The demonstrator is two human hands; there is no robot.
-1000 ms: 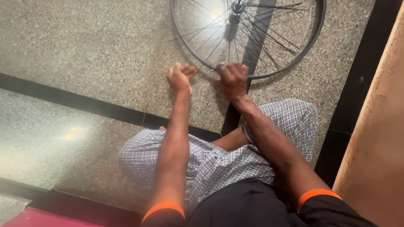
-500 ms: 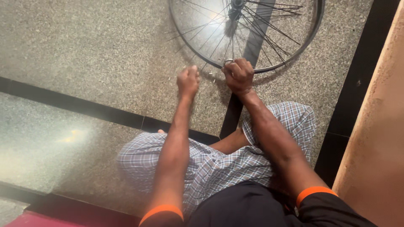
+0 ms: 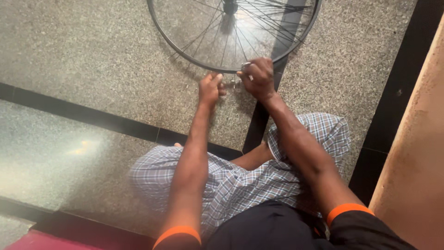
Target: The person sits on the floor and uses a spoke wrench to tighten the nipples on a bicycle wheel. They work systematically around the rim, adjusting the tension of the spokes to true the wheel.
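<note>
My right hand (image 3: 259,78) pinched a small metal tool at the wheel rim (image 3: 185,52); left hand (image 3: 210,89) fisted beside. A slip risked bending spokes (image 3: 240,32).

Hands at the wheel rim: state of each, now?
Left hand: closed in a fist by the wheel rim; contents hidden.
Right hand: closed on the rim.

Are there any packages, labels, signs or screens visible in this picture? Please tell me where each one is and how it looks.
None of these is in view: no package, label, sign or screen.
What shows instead is a bare spoked bicycle wheel lying on the speckled stone floor.
The left hand and the right hand are at its near rim.
</note>
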